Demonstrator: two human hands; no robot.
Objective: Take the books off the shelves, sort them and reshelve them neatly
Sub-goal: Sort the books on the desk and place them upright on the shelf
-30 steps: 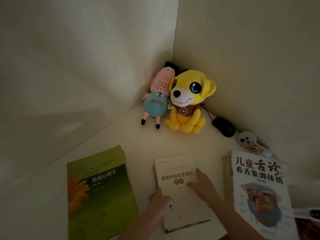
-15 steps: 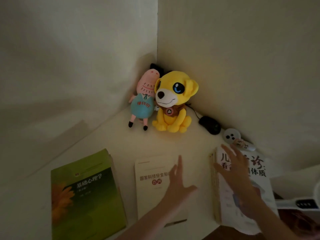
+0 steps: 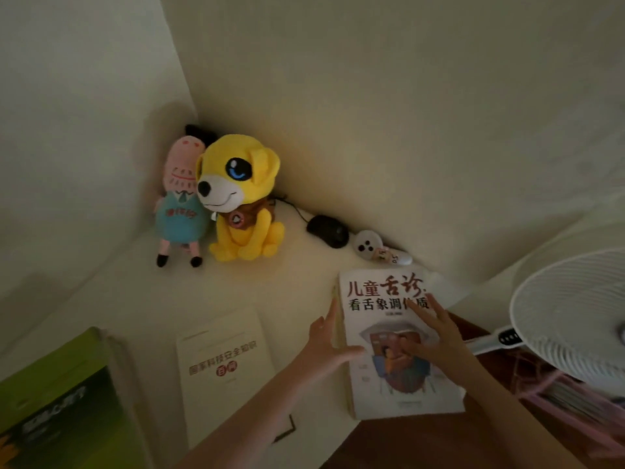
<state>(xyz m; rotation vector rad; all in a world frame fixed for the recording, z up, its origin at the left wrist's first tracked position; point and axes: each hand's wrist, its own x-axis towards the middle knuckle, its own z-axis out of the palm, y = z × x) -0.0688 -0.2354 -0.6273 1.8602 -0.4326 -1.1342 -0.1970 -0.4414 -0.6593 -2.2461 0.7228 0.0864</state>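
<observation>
White book stack (image 3: 368, 292) sits at the right end of the counter (image 3: 270, 289), by the wall. Left hand (image 3: 326, 346) is pressed flat on its left edge, right hand (image 3: 439, 340) flat on the cover. Both grips are apart, fingers straight. Cream book (image 3: 223, 353) and green book (image 3: 64, 394) lie further left.

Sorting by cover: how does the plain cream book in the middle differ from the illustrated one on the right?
The cream book has a bare cover with small print; the illustrated book bears large title characters and a coloured picture. No hand touches the cream book; the left hand presses the illustrated book's left edge and the right hand rests flat on its cover. Both lie flat, face up.
</observation>
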